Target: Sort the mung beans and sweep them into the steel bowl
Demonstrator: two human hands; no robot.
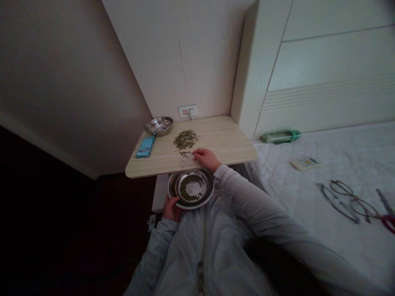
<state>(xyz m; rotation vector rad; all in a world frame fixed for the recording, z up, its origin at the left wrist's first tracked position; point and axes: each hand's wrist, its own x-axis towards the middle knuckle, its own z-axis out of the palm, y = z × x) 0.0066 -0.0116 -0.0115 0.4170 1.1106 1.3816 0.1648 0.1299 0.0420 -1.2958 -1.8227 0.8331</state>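
My left hand [172,209] grips the left rim of a shiny steel bowl [207,198], held below the table's front edge. Small green grains like mung beans [187,193] lie in a curved band inside it. Above the bowl, my right hand [206,158] rests at the tabletop, its fingers closed on a small clear plastic piece [186,160] whose exact kind I cannot make out. A few grains lie by the plastic. Just beyond is a loose pile of the same green grains [185,139], spread on the wooden tabletop [228,139].
A second steel bowl [159,126] stands at the table's back left, with a blurred blue phone-like object [145,146] before it. A wall socket [187,110] holds a plug. On the bed [286,185] lie a green bottle [280,136], a pale device [305,163], glasses [341,188] and scissors [389,222].
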